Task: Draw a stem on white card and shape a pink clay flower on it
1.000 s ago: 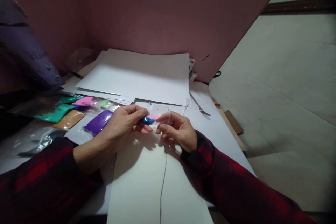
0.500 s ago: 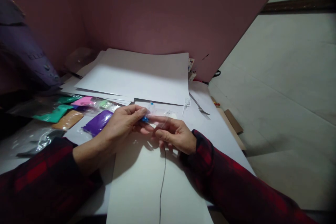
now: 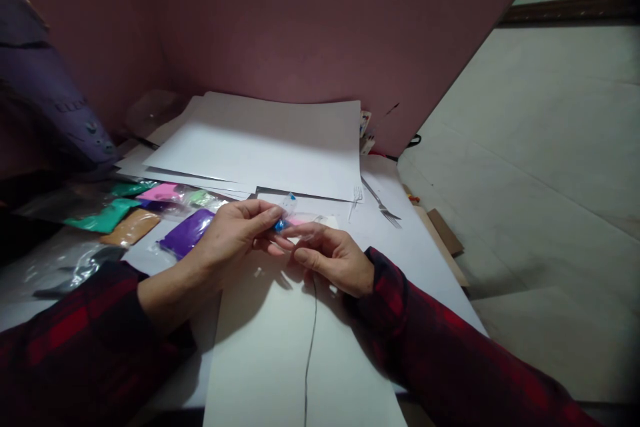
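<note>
Matt white paper (image 3: 260, 147); glossy clear plastic packets (image 3: 187, 232); shiny metal fork (image 3: 381, 203); soft cloth sleeves (image 3: 75, 347); thin dark thread (image 3: 310, 353).

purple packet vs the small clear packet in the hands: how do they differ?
The purple packet lies flat on the table, untouched; the clear packet is pinched between the left hand and the right hand. The purple packet shows one solid colour; the clear packet shows blue and pink bits. The purple packet looks larger. Both look like clear plastic wrapping around coloured contents.
</note>
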A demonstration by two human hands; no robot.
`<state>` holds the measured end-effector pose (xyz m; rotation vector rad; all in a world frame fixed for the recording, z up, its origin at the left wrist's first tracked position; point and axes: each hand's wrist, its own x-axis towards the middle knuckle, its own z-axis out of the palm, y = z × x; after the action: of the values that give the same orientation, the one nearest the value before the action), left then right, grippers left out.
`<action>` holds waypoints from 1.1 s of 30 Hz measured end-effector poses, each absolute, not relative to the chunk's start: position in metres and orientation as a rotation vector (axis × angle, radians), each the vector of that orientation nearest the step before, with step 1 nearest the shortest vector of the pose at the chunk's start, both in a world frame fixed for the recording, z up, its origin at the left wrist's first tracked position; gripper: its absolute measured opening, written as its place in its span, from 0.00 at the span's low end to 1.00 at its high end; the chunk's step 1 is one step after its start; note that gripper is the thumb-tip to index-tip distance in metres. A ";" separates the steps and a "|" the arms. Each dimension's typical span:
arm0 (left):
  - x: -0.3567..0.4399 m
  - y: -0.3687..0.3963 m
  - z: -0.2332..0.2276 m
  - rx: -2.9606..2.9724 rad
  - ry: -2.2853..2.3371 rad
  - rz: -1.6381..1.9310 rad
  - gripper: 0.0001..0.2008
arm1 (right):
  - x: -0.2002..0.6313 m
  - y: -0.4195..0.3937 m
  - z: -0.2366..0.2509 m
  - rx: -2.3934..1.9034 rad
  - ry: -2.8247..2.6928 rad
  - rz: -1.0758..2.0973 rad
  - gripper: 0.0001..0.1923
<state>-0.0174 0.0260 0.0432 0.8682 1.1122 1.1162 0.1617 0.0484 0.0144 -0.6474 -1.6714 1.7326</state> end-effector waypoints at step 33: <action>-0.021 0.030 0.035 0.909 1.153 1.169 0.09 | 0.169 0.050 -0.002 -0.681 -1.961 1.350 0.28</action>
<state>-0.0206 0.0304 0.0346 0.9090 1.1529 1.1690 0.1691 0.0501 -0.0016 -0.6807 -1.9606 1.3504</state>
